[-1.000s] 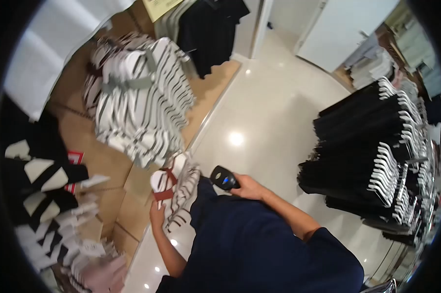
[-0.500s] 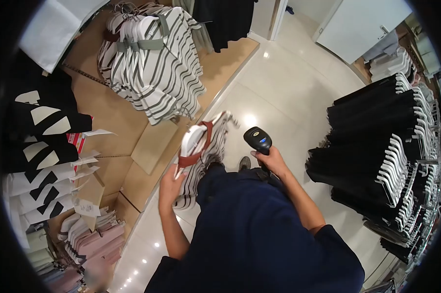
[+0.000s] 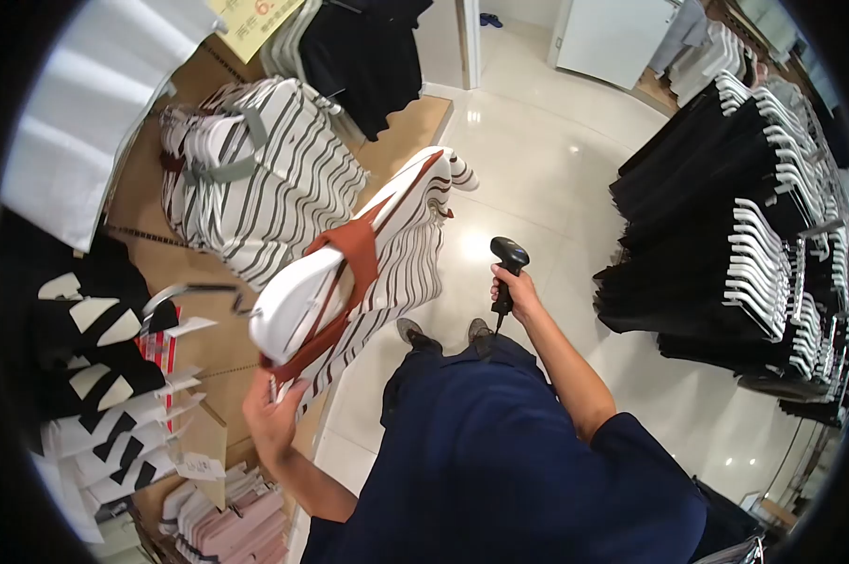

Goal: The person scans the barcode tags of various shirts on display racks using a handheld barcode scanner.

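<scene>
My left hand is closed on a striped garment with rust-brown trim, which hangs on a white hanger with a metal hook. The hanger is tilted, its hook pointing left toward the shelf. In my right hand is a black barcode scanner, held by its handle with its head up, over the floor. Left of the held garment, a group of striped garments with grey-green trim hangs on the rack.
Black garments on white hangers fill the rack at the right. Black and white tops hang at the left, with pink garments below. A wooden shelf edge runs beside the tiled floor. A white door stands at the back.
My left hand has raised the striped garment and its hanger closer to the camera and leftward. The scanner has turned more upright in my right hand. The whole view has shifted.
</scene>
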The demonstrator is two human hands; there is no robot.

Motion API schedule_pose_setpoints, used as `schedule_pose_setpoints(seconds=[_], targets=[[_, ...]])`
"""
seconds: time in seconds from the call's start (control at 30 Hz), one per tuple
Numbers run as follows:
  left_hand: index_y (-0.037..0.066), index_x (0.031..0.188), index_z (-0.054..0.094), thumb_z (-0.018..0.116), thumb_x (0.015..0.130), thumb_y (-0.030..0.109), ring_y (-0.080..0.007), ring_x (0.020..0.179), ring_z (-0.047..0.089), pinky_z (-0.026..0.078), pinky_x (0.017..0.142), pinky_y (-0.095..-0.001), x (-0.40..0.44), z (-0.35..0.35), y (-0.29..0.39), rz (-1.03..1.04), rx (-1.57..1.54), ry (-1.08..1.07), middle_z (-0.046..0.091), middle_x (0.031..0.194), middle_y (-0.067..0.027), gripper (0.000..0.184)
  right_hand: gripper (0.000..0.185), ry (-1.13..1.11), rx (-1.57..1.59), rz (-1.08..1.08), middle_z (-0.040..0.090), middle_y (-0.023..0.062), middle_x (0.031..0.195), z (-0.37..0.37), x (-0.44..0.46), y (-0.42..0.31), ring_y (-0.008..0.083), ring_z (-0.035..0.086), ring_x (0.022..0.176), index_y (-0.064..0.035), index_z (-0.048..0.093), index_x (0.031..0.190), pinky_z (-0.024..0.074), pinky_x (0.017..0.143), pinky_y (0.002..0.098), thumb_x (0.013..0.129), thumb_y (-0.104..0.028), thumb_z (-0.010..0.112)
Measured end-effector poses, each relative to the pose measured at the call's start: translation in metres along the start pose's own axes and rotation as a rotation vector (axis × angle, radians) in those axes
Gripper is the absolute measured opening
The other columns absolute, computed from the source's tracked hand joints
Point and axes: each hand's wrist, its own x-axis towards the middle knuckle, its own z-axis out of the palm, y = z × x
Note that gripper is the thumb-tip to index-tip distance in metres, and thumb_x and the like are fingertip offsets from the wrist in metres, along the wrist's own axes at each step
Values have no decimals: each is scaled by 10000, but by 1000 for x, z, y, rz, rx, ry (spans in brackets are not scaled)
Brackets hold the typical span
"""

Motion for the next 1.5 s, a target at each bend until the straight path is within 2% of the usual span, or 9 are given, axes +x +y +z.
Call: schedule_pose_setpoints(seconds=[0.1, 0.47, 0.6, 0.73, 0.9, 1.1, 1.37, 1.47, 1.5], targets=[[-43, 1218, 633, 767, 797, 54, -170, 1028, 623, 462, 933, -313, -1, -19, 22, 103, -61, 43, 695, 1147, -87, 453, 269, 78, 14, 44, 614, 37, 748, -24, 23, 16, 163, 646, 638, -50, 614, 982, 532, 552, 305, 890, -252, 766], [-56, 1105, 607, 924, 650, 207, -152, 726, 623, 494, 645, -267, -6, -104, 2, 403, -114, 277, 674, 899, -106, 613, 831, 256, 319, 199, 643, 293, 1165, -88, 82, 93, 379, 686, 1038, 106, 449, 1279, 599, 830, 418, 877, -567, 725], [-37, 1088, 647, 926, 670, 291, -135, 773, 602, 455, 689, -251, -6, -96, 14, 342, -136, 310, 687, 947, -75, 600, 715, 353, 536, 266, 667, 193, 1017, -84, 104, 104, 327, 689, 968, 62, 508, 1239, 603, 751, 386, 921, -555, 677], [-23, 1096, 637, 907, 684, 267, -149, 794, 611, 458, 679, -257, -5, -98, 3, 343, -92, 355, 679, 959, -77, 571, 381, 123, 555, 131, 684, 69, 897, -84, 127, 93, 213, 647, 730, -83, 650, 1110, 550, 601, 342, 1028, -441, 549], [-23, 1131, 639, 877, 706, 242, -164, 902, 622, 470, 779, -285, -10, -96, -1, 275, -171, 379, 683, 1030, -86, 554, 108, 27, 511, 169, 632, 51, 752, -50, 146, 35, 216, 632, 641, -58, 629, 938, 560, 573, 353, 923, -159, 665], [-31, 1366, 532, 675, 902, 87, -229, 1198, 575, 394, 1089, -366, 22, -70, -40, 120, -212, 168, 614, 1323, -115, 500, 121, -91, 307, -176, 609, 34, 773, 19, 111, -54, 163, 602, 687, -53, 657, 934, 528, 656, 320, 820, -83, 685], [-26, 1346, 529, 586, 1009, 119, -146, 1157, 546, 408, 1041, -309, 64, 84, -100, -109, -316, -188, 619, 1253, -81, 372, 333, -550, -407, -487, 687, 4, 903, 136, -47, -119, 99, 605, 794, -36, 690, 1066, 523, 748, 301, 753, -121, 760], [-15, 1271, 569, 588, 1035, 276, -135, 1028, 590, 469, 924, -292, 58, 122, -87, -131, -682, -296, 638, 1155, -61, 375, 334, -930, -934, -467, 692, 177, 822, 173, -104, -116, 259, 663, 735, -5, 649, 1021, 540, 748, 405, 736, -125, 776], [0, 1189, 611, 647, 994, 248, -123, 961, 608, 490, 860, -275, 58, 132, -85, 100, -532, -236, 656, 1077, -37, 318, 306, -957, -843, -524, 689, 191, 828, 180, -117, -104, 288, 673, 751, 5, 642, 1003, 537, 748, 404, 736, -90, 758]])
